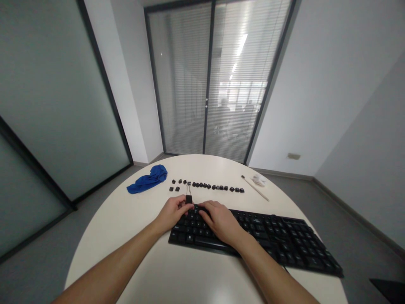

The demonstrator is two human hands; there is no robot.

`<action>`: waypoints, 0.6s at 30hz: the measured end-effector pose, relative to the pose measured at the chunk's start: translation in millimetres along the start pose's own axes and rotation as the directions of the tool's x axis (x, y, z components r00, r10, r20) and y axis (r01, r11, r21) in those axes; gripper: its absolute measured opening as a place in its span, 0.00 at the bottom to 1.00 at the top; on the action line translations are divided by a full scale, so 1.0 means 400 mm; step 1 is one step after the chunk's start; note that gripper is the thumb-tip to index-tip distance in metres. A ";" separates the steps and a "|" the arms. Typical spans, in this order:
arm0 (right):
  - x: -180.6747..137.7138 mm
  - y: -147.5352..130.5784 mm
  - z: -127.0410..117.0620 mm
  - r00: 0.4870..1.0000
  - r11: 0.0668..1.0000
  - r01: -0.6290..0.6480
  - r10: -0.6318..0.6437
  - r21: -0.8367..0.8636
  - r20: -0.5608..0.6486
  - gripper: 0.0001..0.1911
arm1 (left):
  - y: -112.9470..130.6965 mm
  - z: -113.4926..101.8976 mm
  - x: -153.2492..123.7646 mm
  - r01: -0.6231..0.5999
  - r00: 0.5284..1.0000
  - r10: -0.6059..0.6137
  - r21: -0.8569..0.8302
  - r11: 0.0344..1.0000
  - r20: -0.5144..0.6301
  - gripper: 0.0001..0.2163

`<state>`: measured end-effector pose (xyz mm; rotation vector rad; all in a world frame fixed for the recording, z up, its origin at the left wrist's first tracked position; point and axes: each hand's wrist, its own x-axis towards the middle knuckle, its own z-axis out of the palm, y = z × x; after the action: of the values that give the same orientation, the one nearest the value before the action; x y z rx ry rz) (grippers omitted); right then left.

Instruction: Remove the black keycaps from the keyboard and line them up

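My left hand is closed on the black handle of a wire keycap puller at the keyboard's far left corner. The puller's two wires point away from me, and a dark keycap shows at their ends. I cannot tell whether the wires grip it or it lies on the table behind them. My right hand lies over the left part of the black keyboard. Its thumb and fingers are apart, with the fingertips touching the back row. The keys beneath the palm are hidden.
Loose black keycaps form a row behind the keyboard on the round white table. A blue cloth lies at the left. A thin brush and a crumpled whitish item lie at the right, near the table's edge.
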<state>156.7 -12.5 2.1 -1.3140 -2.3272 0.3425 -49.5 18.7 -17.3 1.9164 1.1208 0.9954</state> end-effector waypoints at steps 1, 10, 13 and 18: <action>0.000 -0.001 -0.001 1.000 1.000 0.001 -0.001 0.001 0.000 0.17 | 0.000 0.002 0.001 0.001 1.000 -0.001 -0.002 1.000 -0.001 0.10; 0.004 -0.002 0.002 0.991 0.992 0.127 -0.126 0.011 -0.047 0.15 | -0.004 -0.033 -0.002 -0.025 0.990 0.025 -0.001 1.000 0.138 0.10; 0.005 0.001 0.006 0.989 0.989 0.141 -0.139 0.033 -0.053 0.15 | -0.001 -0.051 -0.005 -0.002 0.986 0.005 -0.020 1.000 0.168 0.09; 0.004 -0.001 0.004 0.981 0.981 0.193 -0.193 0.021 -0.018 0.19 | 0.015 -0.063 -0.003 -0.028 0.978 0.027 0.001 1.000 0.208 0.09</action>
<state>155.1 -11.1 1.4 -1.0651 -2.4055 0.2934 -69.6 19.7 -0.7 1.9916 0.9784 0.7855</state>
